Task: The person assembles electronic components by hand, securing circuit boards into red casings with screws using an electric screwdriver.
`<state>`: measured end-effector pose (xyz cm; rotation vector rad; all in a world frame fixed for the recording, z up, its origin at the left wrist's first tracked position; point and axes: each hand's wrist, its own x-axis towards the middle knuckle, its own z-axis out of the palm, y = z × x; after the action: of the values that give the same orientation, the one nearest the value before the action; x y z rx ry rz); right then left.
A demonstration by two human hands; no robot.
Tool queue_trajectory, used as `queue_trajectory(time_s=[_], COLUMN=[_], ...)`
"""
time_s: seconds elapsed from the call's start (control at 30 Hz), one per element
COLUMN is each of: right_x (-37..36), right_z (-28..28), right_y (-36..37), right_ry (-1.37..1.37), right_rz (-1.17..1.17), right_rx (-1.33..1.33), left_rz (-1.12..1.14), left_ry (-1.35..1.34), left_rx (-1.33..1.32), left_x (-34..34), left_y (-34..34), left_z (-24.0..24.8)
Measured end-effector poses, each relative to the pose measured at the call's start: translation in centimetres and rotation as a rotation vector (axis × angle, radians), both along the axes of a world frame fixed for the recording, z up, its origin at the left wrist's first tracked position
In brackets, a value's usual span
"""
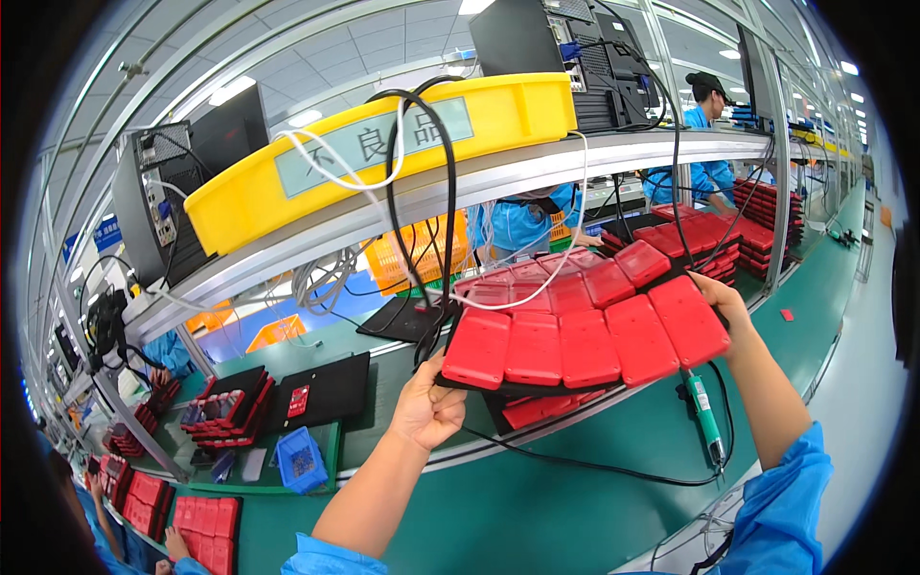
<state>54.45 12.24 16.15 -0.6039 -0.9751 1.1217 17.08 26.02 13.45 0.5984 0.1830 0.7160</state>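
Observation:
Between my two hands is a dark tray [451,382] filled with rows of red rectangular plastic cases [588,347]. My left hand [425,410] grips its near left corner, fingers curled under. At the right end my right hand [725,305] holds the other edge; part of its fingers is hidden behind the tray. The tray is raised and tilted, with more red cases [551,410] showing below it. A green electric screwdriver [704,419] with a black cord lies on the green bench, below and left of my right forearm.
A yellow bin [383,144] sits on the metal shelf [632,151] ahead, black and white cables hanging from it. Stacked red cases [762,230] stand at the far right. Leftward are a blue parts box [301,459] and a black mat [331,388]. Co-workers [707,110] work beyond and at left.

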Motion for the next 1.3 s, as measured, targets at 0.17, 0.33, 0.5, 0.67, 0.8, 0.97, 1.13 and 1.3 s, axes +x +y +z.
queue_trajectory(time_s=[0.17,0.33,0.5,0.67,0.8,0.97,1.13,1.3], right_x=[-2.4,-5.1,-7.9,-12.2,-14.2,-17.3,-18.8,-18.3], right_z=[0.8,0.4,-0.9,-3.4,-8.0,-14.3,-18.0,-19.8], right_y=[-8.7,-15.2,-20.2,-20.9,-18.9,-14.3,-10.3,-10.2], right_ry=[-0.161,-0.14,-0.14,-0.048,0.01,0.071,0.05,-0.281], right_rz=[-0.162,-0.236,-0.262,-0.164,0.007,0.221,0.314,0.126], right_rx=[0.013,-0.006,-0.045,-0.164,-0.228,-0.245,-0.337,-0.457], left_rz=[-0.098,-0.23,-0.215,-0.083,0.102,0.312,0.421,0.534], left_ry=[-0.004,-0.046,0.011,0.056,0.099,0.184,0.322,0.598], left_rx=[0.119,0.137,0.066,-0.031,-0.1,0.033,-0.017,-0.101], left_x=[-0.1,-0.4,-3.2,-9.1,-14.1,-19.3,-21.2,-20.1], left_y=[-5.6,-10.4,-15.1,-19.0,-21.8,-24.4,-24.4,-23.9], left_z=[0.2,-1.6,-4.7,-8.5,-10.6,-12.8,-15.2,-15.9])
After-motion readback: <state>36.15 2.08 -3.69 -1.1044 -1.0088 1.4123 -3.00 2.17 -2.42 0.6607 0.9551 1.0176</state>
